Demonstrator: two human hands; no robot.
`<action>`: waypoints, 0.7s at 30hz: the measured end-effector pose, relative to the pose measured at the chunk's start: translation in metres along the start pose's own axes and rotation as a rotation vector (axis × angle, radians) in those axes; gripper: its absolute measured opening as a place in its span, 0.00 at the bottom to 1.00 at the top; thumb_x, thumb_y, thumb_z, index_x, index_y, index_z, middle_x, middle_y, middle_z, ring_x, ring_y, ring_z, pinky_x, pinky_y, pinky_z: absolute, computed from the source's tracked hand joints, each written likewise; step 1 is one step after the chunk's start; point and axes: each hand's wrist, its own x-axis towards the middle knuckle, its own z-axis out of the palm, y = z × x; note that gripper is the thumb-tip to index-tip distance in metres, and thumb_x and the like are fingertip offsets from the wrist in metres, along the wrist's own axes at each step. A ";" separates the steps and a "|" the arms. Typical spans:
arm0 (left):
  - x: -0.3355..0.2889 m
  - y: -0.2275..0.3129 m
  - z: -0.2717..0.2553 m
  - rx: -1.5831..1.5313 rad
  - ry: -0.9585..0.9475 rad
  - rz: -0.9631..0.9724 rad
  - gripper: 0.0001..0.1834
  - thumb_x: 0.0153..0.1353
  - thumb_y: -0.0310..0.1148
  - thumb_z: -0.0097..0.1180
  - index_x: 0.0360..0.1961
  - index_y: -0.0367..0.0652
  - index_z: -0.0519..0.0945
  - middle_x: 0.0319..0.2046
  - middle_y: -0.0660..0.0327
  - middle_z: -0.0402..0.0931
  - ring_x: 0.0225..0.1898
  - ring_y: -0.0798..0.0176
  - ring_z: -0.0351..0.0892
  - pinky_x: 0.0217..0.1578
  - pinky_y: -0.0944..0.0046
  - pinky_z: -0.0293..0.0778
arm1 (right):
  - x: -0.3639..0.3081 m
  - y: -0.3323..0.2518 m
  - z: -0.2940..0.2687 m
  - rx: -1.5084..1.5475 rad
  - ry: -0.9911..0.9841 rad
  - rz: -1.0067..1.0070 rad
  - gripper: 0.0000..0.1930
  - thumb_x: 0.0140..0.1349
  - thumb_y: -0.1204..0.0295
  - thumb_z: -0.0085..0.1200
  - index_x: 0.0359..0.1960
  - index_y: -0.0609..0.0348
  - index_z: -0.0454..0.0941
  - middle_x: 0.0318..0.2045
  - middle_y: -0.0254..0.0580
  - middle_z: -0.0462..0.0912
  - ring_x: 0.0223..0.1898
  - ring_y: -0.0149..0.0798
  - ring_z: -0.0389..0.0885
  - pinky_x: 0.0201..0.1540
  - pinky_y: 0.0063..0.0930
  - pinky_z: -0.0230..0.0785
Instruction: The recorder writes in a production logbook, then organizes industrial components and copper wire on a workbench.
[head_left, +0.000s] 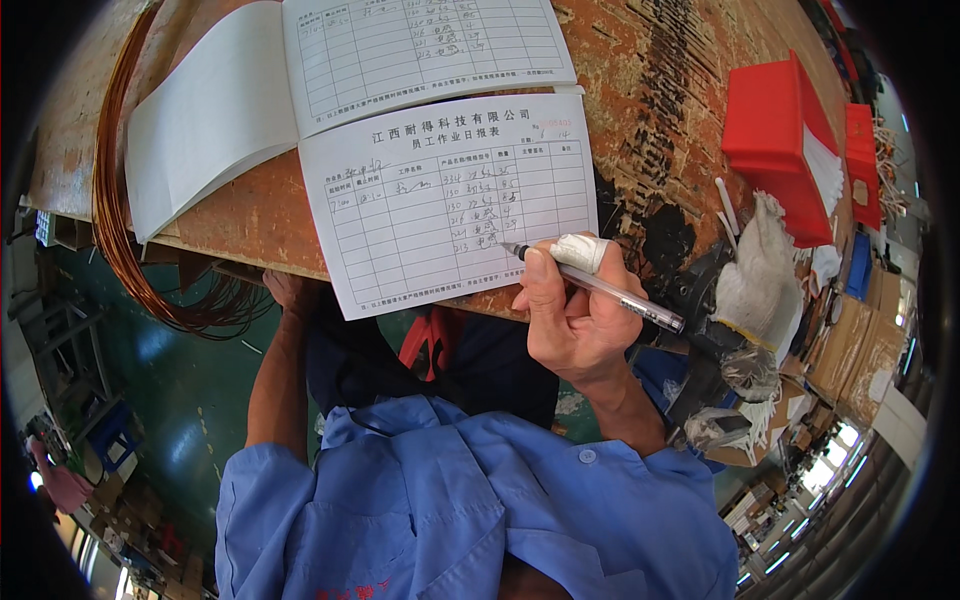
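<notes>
My right hand (583, 325) pinches a clear-barrelled pen (620, 293), its tip on the lower rows of a printed form sheet (390, 245). White tape (580, 252) is wrapped round one finger of this hand. The sheet carries a table partly filled with handwriting, and its near edge hangs over the table's edge. Beyond it lies an open form pad (430, 75) with another filled sheet, its blank pages (215, 110) folded to the left. My left hand (287, 290) is at the table's near edge, left of the sheet; its fingers are mostly hidden.
A coil of copper-coloured wire (120, 230) hangs over the left side of the worn wooden table (660, 90). At the right stand a red bin (775, 140) and a white work glove (757, 270). Cardboard boxes (850, 340) are farther right.
</notes>
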 end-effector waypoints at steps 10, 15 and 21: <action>-0.017 -0.013 0.005 0.170 -0.317 -0.051 0.39 0.56 0.61 0.64 0.61 0.44 0.77 0.57 0.51 0.76 0.58 0.43 0.72 0.57 0.44 0.66 | -0.009 -0.002 -0.008 0.270 0.172 0.139 0.08 0.70 0.78 0.61 0.37 0.71 0.75 0.27 0.42 0.84 0.20 0.23 0.80 0.23 0.17 0.73; -0.016 -0.021 0.013 0.040 -0.261 -0.092 0.39 0.57 0.63 0.63 0.61 0.46 0.78 0.58 0.50 0.74 0.61 0.43 0.69 0.59 0.43 0.64 | -0.009 0.008 -0.010 0.120 0.072 0.100 0.08 0.69 0.75 0.63 0.37 0.70 0.78 0.21 0.35 0.82 0.18 0.19 0.74 0.19 0.17 0.65; -0.017 -0.004 0.014 0.020 -0.319 -0.124 0.40 0.59 0.64 0.60 0.63 0.46 0.77 0.60 0.50 0.73 0.63 0.44 0.67 0.60 0.42 0.63 | -0.009 0.015 -0.013 -0.017 0.013 0.051 0.10 0.68 0.73 0.66 0.37 0.69 0.80 0.19 0.32 0.81 0.15 0.19 0.70 0.18 0.17 0.61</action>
